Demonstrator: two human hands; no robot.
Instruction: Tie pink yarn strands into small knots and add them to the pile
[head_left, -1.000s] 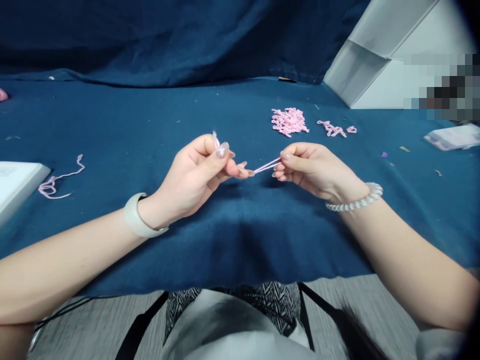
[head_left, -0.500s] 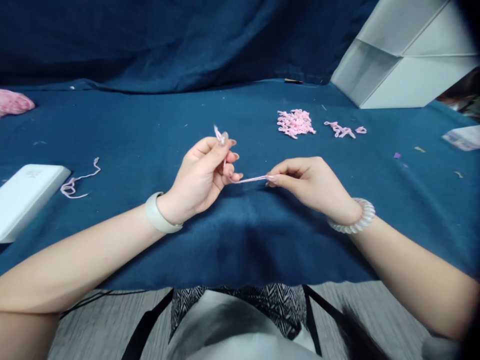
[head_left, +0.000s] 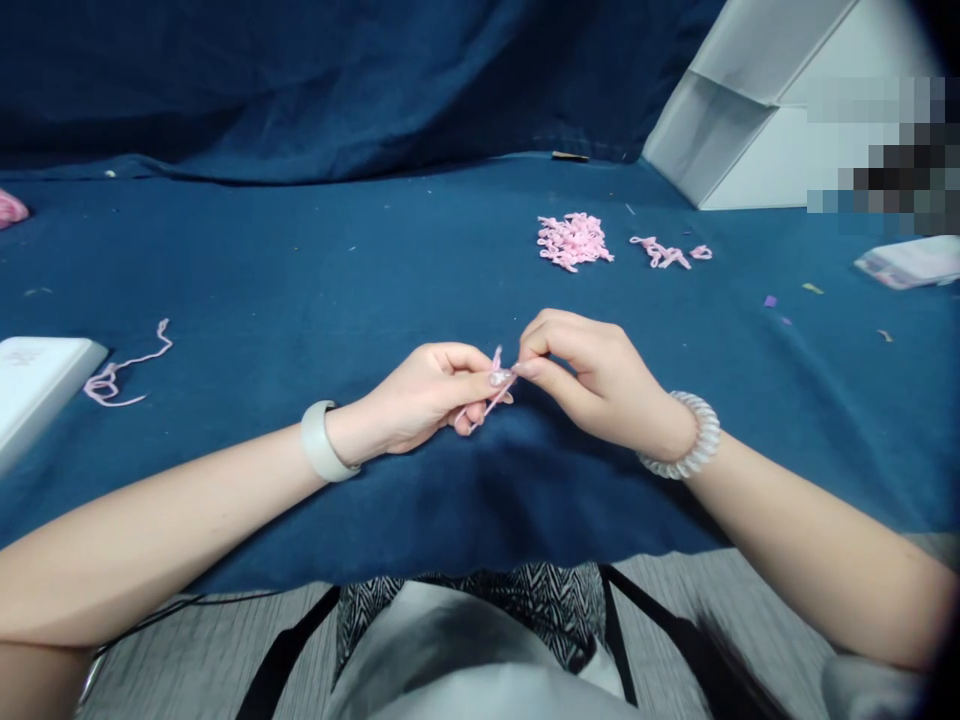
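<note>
I have both hands (head_left: pixel 427 398) (head_left: pixel 589 382) pinching thin pink yarn (head_left: pixel 491 406) above the blue cloth-covered tabletop (head_left: pixel 300 290), navy fabric drape (head_left: pixel 300 90) behind it.

Light falls evenly and fairly bright from above, laying soft shadow on the blue cloth (head_left: pixel 315 270) just below the fingers (head_left: pixel 551 378); beyond them, the dark curtain (head_left: pixel 300 80) sinks into dimness. Between them the pink strand (head_left: pixel 491 403) looks slightly soft. Far right of them, a pixelated patch (head_left: pixel 889 165) masks detail, and the upper corner blackens, with wide-angle stretching towards the edges
</note>
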